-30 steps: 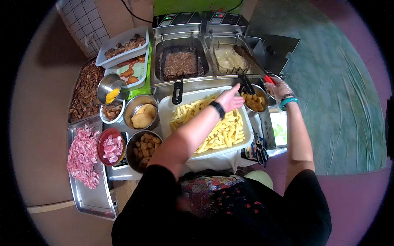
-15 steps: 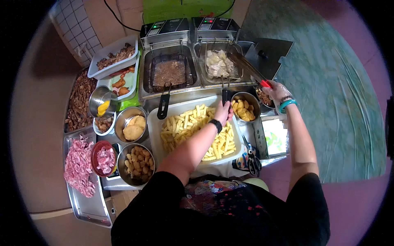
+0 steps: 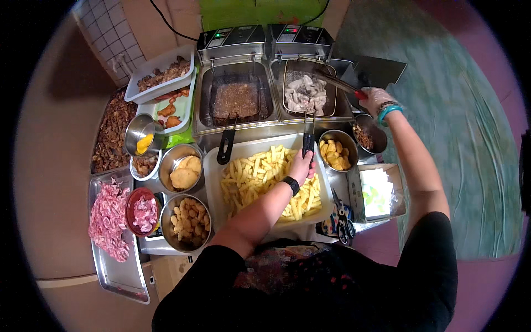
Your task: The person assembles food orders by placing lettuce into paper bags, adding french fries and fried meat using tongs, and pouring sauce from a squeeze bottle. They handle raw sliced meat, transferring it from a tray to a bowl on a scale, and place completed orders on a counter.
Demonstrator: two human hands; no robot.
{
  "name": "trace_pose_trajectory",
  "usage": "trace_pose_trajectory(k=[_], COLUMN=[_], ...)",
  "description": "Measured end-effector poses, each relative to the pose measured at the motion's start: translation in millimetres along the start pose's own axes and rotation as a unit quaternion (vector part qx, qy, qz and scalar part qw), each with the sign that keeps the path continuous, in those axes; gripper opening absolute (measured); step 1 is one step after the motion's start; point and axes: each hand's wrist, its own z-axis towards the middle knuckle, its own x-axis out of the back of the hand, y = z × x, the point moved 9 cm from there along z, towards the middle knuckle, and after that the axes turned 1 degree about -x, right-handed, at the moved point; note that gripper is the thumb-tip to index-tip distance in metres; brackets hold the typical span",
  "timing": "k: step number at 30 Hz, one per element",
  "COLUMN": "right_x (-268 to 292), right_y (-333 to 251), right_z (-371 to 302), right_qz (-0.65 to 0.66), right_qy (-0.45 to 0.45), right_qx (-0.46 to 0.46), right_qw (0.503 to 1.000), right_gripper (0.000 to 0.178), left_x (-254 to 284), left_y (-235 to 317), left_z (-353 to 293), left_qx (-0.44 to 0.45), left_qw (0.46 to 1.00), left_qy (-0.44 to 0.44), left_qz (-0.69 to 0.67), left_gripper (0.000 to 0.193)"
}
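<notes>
My left hand grips the black handle of the right fryer basket, which sits in the oil and holds pale pieces of food. My forearm crosses a white tray of french fries. My right hand, gloved, holds metal tongs with a red grip, their tips over the right basket's far edge. The left fryer basket holds dark oil, and its black handle sticks out toward me.
Steel bowls hold nuggets, round patties, yellow pieces and dark bits. A flat tray of pink raw meat lies at left beside a red bowl. Scissors and a box of papers lie at right.
My left hand came back from above the fries and took the right basket's handle. My right hand lifted the tongs toward the right fryer. My view shifted downward.
</notes>
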Motion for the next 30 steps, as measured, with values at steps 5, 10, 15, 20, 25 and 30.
trace_pose_trajectory(k=[5, 10, 15, 20, 25, 30], right_x=[-24, 4, -32, -25, 0, 10], right_y=[-41, -1, -28, 15, -10, -9], right_z=[-17, 5, -4, 6, -29, -54], right_qz=[-0.082, -0.008, 0.013, -0.008, -0.040, 0.030], right_qy=[-0.094, 0.017, -0.085, 0.038, -0.055, 0.006], right_qx=[0.084, 0.001, 0.094, -0.058, -0.004, -0.052], right_qw=[0.989, 1.000, 0.992, 0.998, 0.998, 0.998], right_gripper=[0.031, 0.032, 0.037, 0.042, 0.038, 0.040], left_x=[-4, -5, -5, -11, -9, -30], left_y=[1, 2, 4, 6, 6, 23], left_z=[-4, -4, -7, -5, -10, 1], left_qx=[0.005, 0.006, 0.001, -0.008, 0.000, 0.025], left_qw=[1.000, 1.000, 1.000, 1.000, 0.999, 0.996], left_qy=[0.009, 0.004, 0.005, -0.002, 0.011, -0.001], left_qz=[-0.022, -0.006, -0.025, -0.018, -0.038, -0.081], left_gripper=[0.013, 0.013, 0.012, 0.012, 0.014, 0.017])
